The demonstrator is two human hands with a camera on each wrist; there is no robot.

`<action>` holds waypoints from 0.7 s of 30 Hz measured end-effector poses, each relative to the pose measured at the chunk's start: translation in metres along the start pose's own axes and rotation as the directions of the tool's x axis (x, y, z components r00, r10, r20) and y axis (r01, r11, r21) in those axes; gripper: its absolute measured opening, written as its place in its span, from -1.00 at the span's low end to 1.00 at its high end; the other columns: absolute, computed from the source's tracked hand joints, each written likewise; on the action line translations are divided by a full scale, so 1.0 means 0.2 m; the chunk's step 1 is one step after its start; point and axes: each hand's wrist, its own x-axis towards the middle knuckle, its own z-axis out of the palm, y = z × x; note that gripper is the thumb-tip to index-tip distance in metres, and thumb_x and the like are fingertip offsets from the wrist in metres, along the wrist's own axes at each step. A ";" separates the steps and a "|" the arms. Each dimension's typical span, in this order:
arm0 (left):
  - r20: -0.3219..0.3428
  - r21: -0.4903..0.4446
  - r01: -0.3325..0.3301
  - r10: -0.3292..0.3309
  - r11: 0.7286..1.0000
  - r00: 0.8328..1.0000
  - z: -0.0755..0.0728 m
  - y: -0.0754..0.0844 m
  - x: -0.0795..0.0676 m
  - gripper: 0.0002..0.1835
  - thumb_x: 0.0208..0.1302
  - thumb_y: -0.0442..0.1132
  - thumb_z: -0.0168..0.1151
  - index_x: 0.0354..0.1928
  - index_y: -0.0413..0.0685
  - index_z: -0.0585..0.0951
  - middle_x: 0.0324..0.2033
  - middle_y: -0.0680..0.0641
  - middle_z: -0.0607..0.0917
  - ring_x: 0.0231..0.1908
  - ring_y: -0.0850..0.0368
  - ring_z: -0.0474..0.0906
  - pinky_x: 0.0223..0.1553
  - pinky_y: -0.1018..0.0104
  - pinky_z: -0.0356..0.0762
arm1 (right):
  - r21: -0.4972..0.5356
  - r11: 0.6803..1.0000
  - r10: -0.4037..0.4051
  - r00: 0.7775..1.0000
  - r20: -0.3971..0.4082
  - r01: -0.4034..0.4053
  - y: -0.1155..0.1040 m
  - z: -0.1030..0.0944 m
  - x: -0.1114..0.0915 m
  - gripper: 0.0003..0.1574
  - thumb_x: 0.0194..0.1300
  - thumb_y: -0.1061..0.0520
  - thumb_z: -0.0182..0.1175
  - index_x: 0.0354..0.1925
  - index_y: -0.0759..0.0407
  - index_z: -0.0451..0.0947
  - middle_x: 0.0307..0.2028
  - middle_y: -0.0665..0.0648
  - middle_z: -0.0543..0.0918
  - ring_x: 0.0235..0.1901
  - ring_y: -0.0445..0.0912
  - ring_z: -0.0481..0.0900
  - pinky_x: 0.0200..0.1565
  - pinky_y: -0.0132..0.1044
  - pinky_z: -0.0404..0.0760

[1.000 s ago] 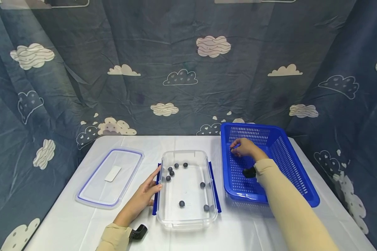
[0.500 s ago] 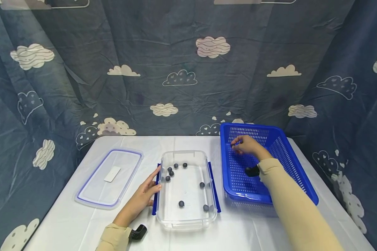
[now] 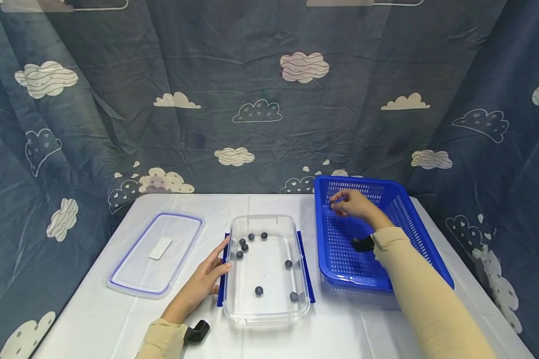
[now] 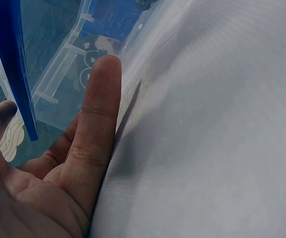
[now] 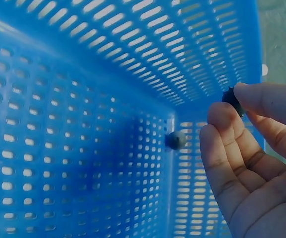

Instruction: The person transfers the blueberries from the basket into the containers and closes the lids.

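Observation:
In the right wrist view, my right hand [image 3: 355,205] pinches a blueberry [image 5: 233,100] between thumb and fingertips, inside the blue basket [image 3: 386,285] near its far left wall. Another blueberry [image 5: 176,140] lies in the basket corner below the fingers. My left hand [image 3: 201,283] rests against the left side of the clear plastic container [image 3: 266,319], its fingers mostly straight along the blue side latch [image 4: 15,64]. Several blueberries are scattered in the container, one [image 3: 259,290] near the front and another [image 3: 264,236] near the back.
A clear lid [image 3: 140,290] with a blue seal lies flat to the left of the container, a white rectangular piece [image 3: 160,248] on it. A white cloth [image 3: 341,334] covers the table. Behind stands a dark cloud-print curtain [image 3: 260,149].
My right hand has risen slightly within the basket, with the blueberry in its fingertips. The left hand and the container stay in place.

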 end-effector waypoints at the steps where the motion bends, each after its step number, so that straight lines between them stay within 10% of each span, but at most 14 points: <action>1: 0.000 -0.002 0.000 0.000 1.000 1.000 0.00 0.00 0.00 -0.23 0.69 -0.12 0.07 0.74 0.50 0.01 0.23 -0.47 0.43 -0.08 0.01 0.66 -0.16 0.03 0.83 | -0.001 1.000 -0.005 1.000 -0.005 0.005 0.00 0.00 0.00 -0.63 0.54 0.22 0.25 0.19 0.43 0.57 -0.22 0.23 0.74 -0.29 -0.10 0.64 -0.18 -0.27 0.68; 21: -0.010 0.001 0.015 -0.015 1.000 1.000 0.00 0.00 0.01 -0.23 0.68 -0.12 0.09 0.74 0.49 0.02 0.17 -0.40 0.47 -0.14 0.05 0.64 -0.22 0.13 0.81 | -0.005 0.995 -0.097 0.995 -0.013 0.097 -0.12 0.02 -0.02 -0.63 0.57 0.16 0.24 0.22 0.34 0.59 -0.13 0.30 0.73 -0.17 0.06 0.70 -0.04 -0.16 0.77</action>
